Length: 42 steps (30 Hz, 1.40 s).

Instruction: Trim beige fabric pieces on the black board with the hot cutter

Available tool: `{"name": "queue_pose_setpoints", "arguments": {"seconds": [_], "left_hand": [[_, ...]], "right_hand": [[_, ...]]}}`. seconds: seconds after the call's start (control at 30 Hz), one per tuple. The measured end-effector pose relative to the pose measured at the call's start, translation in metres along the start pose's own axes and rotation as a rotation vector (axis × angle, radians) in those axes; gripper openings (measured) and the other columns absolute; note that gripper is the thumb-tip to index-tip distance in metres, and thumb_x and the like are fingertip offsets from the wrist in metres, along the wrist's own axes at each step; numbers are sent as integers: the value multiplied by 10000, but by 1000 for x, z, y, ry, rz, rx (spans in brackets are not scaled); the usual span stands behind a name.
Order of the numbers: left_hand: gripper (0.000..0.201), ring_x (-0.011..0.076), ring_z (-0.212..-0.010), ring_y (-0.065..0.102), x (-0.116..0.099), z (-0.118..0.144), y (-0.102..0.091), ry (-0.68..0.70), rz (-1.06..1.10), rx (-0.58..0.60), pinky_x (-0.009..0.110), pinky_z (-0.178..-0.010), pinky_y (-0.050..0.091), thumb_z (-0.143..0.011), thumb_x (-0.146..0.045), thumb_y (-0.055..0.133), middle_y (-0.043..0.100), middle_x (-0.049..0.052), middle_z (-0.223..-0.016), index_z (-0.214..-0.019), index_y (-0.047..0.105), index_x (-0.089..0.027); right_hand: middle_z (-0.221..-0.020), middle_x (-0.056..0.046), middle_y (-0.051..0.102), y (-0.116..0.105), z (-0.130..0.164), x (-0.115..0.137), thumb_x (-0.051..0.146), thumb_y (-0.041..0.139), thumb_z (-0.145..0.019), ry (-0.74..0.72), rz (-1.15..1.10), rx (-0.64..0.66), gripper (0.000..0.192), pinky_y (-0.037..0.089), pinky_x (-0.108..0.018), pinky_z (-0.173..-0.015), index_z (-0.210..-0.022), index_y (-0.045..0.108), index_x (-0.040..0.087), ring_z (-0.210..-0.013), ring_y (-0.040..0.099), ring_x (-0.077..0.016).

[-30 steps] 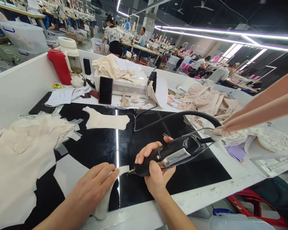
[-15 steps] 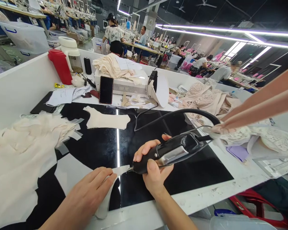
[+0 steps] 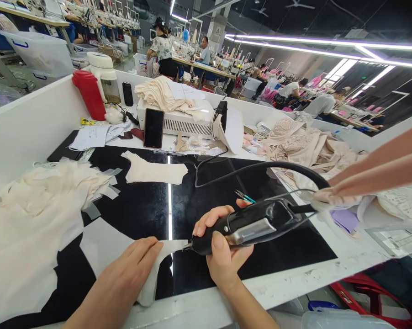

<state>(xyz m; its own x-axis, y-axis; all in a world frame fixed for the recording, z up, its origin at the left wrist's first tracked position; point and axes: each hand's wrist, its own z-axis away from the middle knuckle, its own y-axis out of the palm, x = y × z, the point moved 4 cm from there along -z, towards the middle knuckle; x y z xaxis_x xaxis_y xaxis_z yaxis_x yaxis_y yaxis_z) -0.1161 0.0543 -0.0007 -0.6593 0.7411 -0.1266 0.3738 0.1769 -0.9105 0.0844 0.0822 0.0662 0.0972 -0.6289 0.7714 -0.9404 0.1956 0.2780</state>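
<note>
Palm down, the left hand (image 3: 125, 272) rests on a narrow piece of pale cloth (image 3: 149, 288), fingers laid close together; the thumb is hidden, so whether it pinches the cloth cannot be told. One end of the cloth reaches out past the fingertips toward the right hand, and the other shows below the left hand, near the edge of the black surface (image 3: 277, 262). Closed around a black hand tool (image 3: 242, 228), the right hand (image 3: 223, 260) has its thumb on the near side and fingers on the far side. The tool's thin metal tip (image 3: 188, 246) is at the free end of the cloth, between the two hands; whether it touches cannot be made out.

From the tool's back end a black cable (image 3: 290, 167) loops away, close to a hanging peach fabric strip (image 3: 380, 171). A small pointed implement with a teal handle (image 3: 249, 198) lies just beyond the right hand. Farther off, ahead of the left hand, a cream cloth piece (image 3: 154, 171) lies flat. A white sheet (image 3: 101, 246) sits just left of the left hand, partly beside a large heap of cream fabric (image 3: 24, 233). Behind these a dark phone (image 3: 154, 129) leans upright against a white vented box (image 3: 182, 127).
</note>
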Motion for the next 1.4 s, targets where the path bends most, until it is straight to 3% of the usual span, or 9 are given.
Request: {"name": "queue_pose_setpoints", "arguments": {"seconds": [0.27,0.5,0.7,0.77,0.87,1.0,1.17,1.4], "left_hand": [[669,208,-1081,743,2,-12,-11,39,-25,33,314,-884,655,-750,90,336,734,89,-1221,-1329,567,-152],[574,221,-1009,752,-2,-19,-17,92,-93,65,306,-824,630,-779,86,325,758,110,-1163,-1230,621,-113],[551,203,-1022,747,-3,-17,-25,142,-110,47,290,-847,588,-833,71,328,752,98,-1207,-1277,605,-102],[474,209,-1002,747,-5,-17,-23,142,-130,41,316,-853,581,-938,34,301,758,88,-1180,-1259,619,-112],[382,230,-998,745,-11,-18,-17,138,-169,22,398,-906,557,-1113,-176,286,765,83,-1137,-1260,635,-135],[489,266,-1077,731,-20,-15,-9,155,-243,22,477,-972,521,-1145,-411,253,758,109,-1190,-1341,627,-165],[514,311,-1137,715,-25,-6,-2,182,-322,46,522,-980,525,-1141,-374,229,730,178,-1238,-1369,623,-136],[463,316,-1213,690,-24,0,0,189,-324,68,498,-1006,556,-1128,-377,311,688,197,-1328,-1421,588,-148]], "right_hand": [[-901,37,619,2,8,5,207,663,-970,32,18,-38,495,590,-340,-682,-1380,424,350,-675,638,-136],[-884,29,614,6,14,15,265,707,-942,-3,80,-74,505,573,-320,-617,-1356,429,344,-642,619,-152],[-868,27,615,9,19,22,293,711,-935,-14,112,-116,509,572,-321,-614,-1349,418,329,-643,617,-158],[-862,29,621,10,20,22,289,713,-937,-3,103,-118,502,572,-321,-623,-1345,424,333,-655,615,-159],[-863,34,627,11,21,23,283,720,-934,4,106,-117,500,575,-326,-650,-1340,434,339,-666,616,-156],[-882,31,621,11,22,24,274,712,-943,14,101,-127,487,568,-303,-638,-1345,443,333,-677,623,-145],[-896,23,611,12,25,24,285,707,-950,-6,78,-138,489,567,-296,-605,-1355,436,317,-679,619,-144],[-887,8,604,9,36,23,321,714,-930,18,110,-113,547,573,-373,-641,-1389,416,342,-684,612,-182]]}}
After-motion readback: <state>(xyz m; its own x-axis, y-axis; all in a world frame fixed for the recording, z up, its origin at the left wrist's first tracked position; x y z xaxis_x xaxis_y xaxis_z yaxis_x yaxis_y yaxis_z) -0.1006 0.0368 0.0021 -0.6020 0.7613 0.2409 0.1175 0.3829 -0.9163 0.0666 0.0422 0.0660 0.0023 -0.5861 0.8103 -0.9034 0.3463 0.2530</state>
